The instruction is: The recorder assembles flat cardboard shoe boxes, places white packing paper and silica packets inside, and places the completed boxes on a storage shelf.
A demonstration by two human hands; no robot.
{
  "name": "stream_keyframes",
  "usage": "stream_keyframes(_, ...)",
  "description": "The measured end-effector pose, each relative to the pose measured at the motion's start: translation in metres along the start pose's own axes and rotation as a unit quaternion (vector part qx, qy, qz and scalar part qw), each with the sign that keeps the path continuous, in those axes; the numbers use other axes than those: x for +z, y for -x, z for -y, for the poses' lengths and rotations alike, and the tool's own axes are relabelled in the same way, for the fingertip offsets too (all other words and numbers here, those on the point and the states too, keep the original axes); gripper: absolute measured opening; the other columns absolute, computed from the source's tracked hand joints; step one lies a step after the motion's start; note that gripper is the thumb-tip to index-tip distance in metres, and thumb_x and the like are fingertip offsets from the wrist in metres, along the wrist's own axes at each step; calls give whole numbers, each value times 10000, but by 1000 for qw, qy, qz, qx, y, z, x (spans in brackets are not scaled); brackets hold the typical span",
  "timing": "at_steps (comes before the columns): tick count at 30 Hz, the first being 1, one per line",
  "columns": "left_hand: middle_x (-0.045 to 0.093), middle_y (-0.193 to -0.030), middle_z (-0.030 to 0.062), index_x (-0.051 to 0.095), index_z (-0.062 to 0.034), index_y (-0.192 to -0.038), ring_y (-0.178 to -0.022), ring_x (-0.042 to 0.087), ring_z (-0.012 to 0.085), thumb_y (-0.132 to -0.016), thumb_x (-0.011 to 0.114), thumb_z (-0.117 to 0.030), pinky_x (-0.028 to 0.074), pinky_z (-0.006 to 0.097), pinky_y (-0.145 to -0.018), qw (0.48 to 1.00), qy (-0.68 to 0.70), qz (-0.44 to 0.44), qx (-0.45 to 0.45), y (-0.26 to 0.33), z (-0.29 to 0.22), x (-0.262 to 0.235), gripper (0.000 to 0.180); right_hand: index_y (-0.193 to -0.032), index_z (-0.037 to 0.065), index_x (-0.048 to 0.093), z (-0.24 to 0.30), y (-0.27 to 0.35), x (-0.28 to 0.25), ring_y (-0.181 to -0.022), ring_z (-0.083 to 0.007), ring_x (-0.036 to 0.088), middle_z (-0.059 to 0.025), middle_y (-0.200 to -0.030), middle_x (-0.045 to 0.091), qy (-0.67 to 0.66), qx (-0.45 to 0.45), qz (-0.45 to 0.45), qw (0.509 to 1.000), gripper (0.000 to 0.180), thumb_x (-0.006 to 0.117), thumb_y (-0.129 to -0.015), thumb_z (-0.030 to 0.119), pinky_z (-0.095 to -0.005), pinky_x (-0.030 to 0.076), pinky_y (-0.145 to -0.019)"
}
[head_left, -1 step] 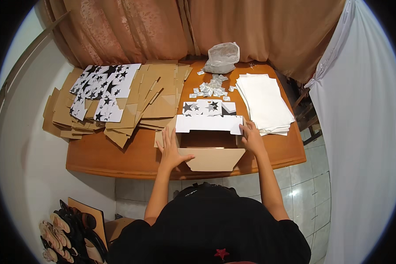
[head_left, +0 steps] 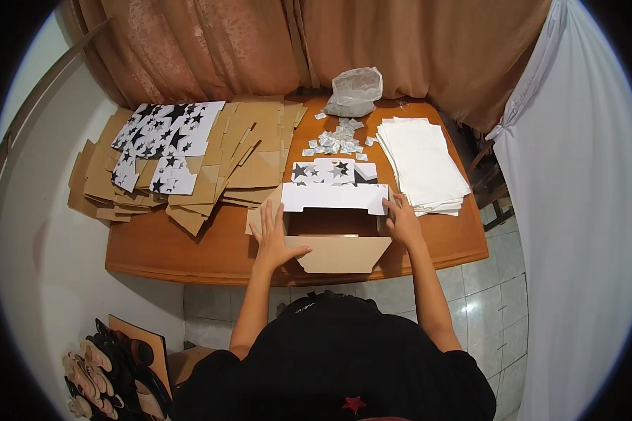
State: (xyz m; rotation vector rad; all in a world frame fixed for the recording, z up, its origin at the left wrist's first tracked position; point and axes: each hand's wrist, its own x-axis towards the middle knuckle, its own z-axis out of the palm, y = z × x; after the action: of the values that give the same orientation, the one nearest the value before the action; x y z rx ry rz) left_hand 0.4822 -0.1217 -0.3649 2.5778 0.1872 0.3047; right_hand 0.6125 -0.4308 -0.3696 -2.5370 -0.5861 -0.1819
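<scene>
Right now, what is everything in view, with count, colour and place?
Open box: one, tan and white, table's front
Star-printed panel: one, white, black, grey, behind box
Flattened cardboard: many, brown, table left
Star-printed sheets: several, white and black, atop cardboard
Small packets: many, silvery, behind panel
Plastic bag: one, whitish, table back
Paper stack: one, white, table right
Table: one, brown, centre
Curtain: count unclear, brown, behind table
Cloth: one, white, far right
Wall: one, white, left
Footwear: several, black and beige, lower left
Floor tiles: many, grey, below table
Shirt: one, black, lower centre
Left hand: one, box's left side
Right hand: one, box's right side
</scene>
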Motion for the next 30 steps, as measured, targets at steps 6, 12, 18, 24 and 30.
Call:
stream_keyframes(6,102,-1484,156,297,-94,-1387,-1372,27,343,-582,644,-651,-17,659,-994,990,-70,102,64,-25,-29,2,1038,-1190,137,539,-3,4,2,-1111,-391,429,-193,-1259,400,15,-13,-3,1000,470,634,-730,148,-457,398,-908)
stream_keyframes(12,58,-1487,164,205,-72,-1413,-1368,29,355,-618,556,-724,28,605,-1038,970,-72,224,57,-38,-35,18,1086,-1127,-36,525,-48,20,15,-1083,-395,446,-250,-1186,450,-44,72,-212,973,468,606,-786,275,-457,382,-901)
stream_keyframes(18,39,-1484,177,179,-66,-1417,-1365,16,370,-625,550,-725,29,594,-1045,969,-87,222,58,-35,-33,23,1095,-1079,14,561,-75,30,7,-872,-178,580,-70,-940,616,-471,318,-111,815,405,429,-926,365,-308,445,-790)
stream_keyframes(24,35,-1484,185,310,-113,-1386,-1358,-13,402,-633,559,-695,11,606,-1034,973,-62,206,86,-32,-35,15,984,-1044,32,593,-13,-1,1,-1040,-210,497,-89,-1053,572,-414,126,-48,900,250,544,-865,200,-338,394,-869)
stream_keyframes(30,-10,-1485,185,472,-106,-1295,-1350,-91,408,-645,563,-685,-23,608,-1027,980,-74,169,70,-30,-37,19,875,-1049,60,551,17,-33,28,-1087,-310,447,-147,-1124,479,-183,44,-122,974,440,717,-676,225,-393,367,-925)
